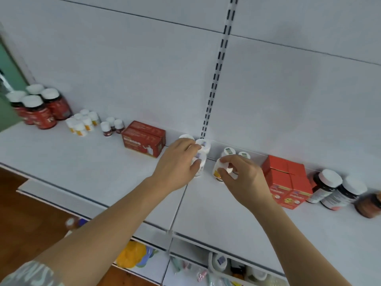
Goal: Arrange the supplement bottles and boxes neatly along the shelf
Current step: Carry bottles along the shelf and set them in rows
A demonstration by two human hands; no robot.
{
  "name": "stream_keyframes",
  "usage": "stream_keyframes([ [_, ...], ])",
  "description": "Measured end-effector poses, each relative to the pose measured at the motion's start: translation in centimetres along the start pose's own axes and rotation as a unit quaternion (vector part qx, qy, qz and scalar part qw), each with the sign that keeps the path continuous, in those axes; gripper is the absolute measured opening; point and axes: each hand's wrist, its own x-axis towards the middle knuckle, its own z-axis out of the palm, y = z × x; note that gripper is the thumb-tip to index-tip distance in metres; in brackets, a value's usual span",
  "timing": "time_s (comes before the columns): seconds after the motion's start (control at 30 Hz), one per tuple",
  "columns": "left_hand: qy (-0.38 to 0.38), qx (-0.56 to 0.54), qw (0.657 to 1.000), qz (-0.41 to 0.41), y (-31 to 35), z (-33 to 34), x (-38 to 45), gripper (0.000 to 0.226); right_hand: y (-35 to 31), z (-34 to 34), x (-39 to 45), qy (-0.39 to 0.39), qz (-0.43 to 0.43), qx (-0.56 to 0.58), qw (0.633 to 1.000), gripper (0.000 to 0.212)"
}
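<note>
On the white shelf (103, 162), my left hand (177, 162) curls over a cluster of small white bottles (203, 146) near the back wall and grips the front one. My right hand (239, 174) pinches the cap of another small white bottle with an orange label (216, 172). Two more white-capped bottles (228, 151) stand just behind it. A dark red box (144, 139) lies left of my hands. A stack of bright red boxes (286, 178) stands to the right.
At the far left stand several big red bottles (41, 108), then small yellow-label bottles (82, 122) and little dark ones (112, 125). Dark bottles (334, 188) with white caps stand at the far right. A lower shelf (206, 269) holds assorted items.
</note>
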Motion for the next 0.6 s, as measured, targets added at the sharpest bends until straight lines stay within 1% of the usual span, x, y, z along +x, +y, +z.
stream_keyframes([
  [0.13, 0.006, 0.027, 0.999, -0.018, -3.6, -3.3, -2.1, 0.041, -4.5, 2.4, 1.3, 0.003, -0.024, -0.006, 1.000, 0.022],
  [0.2, 0.020, 0.036, 0.999, -0.025, -5.9, -4.9, -3.7, 0.038, -7.1, 4.2, 1.8, 0.008, -0.033, -0.013, 0.999, 0.023],
  [0.27, 0.033, 0.031, 0.999, -0.030, -8.6, -6.5, -5.5, 0.033, -9.9, 6.3, 2.2, 0.011, -0.023, -0.009, 1.000, 0.023],
  [0.43, 0.007, 0.033, 0.999, -0.039, -15.6, -10.6, -9.6, 0.040, -17.1, 12.5, 2.7, -0.002, -0.003, 0.021, 1.000, 0.022],
  [0.6, -0.007, 0.052, 0.995, -0.084, -21.7, -13.4, -12.7, 0.041, -21.9, 18.5, 4.2, -0.044, 0.000, 0.032, 0.999, 0.021],
])
